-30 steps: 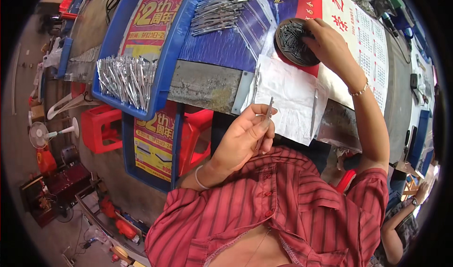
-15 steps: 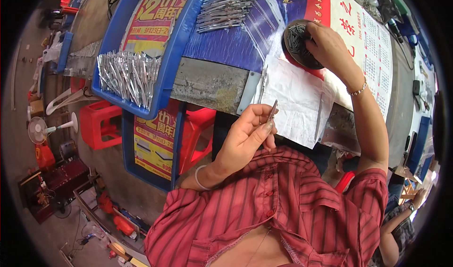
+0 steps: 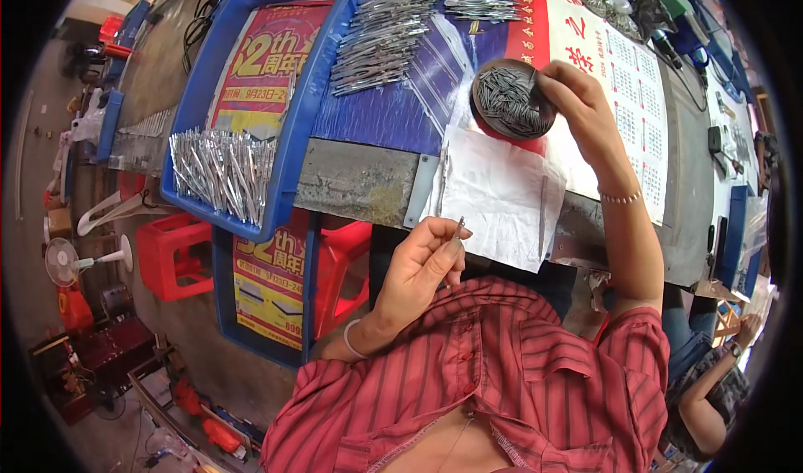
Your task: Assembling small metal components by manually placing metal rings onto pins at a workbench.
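Note:
My left hand (image 3: 418, 268) is closed in a pinch in front of the bench edge. A small slender metal piece (image 3: 460, 224) sticks up between its thumb and index finger; the fingers cover most of it. My right hand (image 3: 585, 117) is at the right rim of a round dark dish (image 3: 483, 120), thumb and fingertips pinched together. Whether anything is in that pinch cannot be made out. Inside the dish lie many small grey metal pins (image 3: 506, 92). A white cloth (image 3: 498, 193) hangs over the bench edge between the hands, just below the dish.
A blue tray (image 3: 293, 138) at left holds a heap of slender shiny metal pieces (image 3: 222, 172). More are piled (image 3: 376, 42) on the blue sheet. A calendar poster (image 3: 623, 97) lies on the right. Red stools (image 3: 171, 255) stand below; another person's arm (image 3: 711, 389) shows at lower right.
My right hand has drawn back from inside the dish to its right rim. My left hand keeps its pinch on the metal piece. The whole view has shifted slightly.

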Tool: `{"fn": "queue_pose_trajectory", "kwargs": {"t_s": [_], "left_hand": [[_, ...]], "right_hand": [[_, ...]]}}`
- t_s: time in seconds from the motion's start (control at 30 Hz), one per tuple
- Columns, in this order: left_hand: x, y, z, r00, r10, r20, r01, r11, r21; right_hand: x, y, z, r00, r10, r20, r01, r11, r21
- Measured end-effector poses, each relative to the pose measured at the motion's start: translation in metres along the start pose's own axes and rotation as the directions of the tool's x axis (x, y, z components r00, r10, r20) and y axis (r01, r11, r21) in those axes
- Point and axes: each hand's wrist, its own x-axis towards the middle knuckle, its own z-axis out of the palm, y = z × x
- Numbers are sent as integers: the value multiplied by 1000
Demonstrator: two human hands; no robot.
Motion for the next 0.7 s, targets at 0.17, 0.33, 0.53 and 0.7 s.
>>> {"fn": "queue_pose_trajectory", "kwargs": {"t_s": [0.17, 0.33, 0.53, 0.7], "left_hand": [[-1, -3, 5, 999, 9, 34, -11, 999, 53], [2, -5, 14, 995, 21, 95, -34, 990, 135], [5, -5, 20, 993, 22, 113, -47, 972, 230], [4, -6, 23, 991, 79, 108, -106, 956, 275]], "right_hand": [[-60, -2, 13, 978, 144, 148, -205, 763, 613], [-103, -6, 34, 924, 250, 288, -381, 632, 675], [-130, -9, 41, 928, 244, 281, -364, 755, 546], [-136, -14, 44, 954, 214, 208, -297, 756, 584]]}}
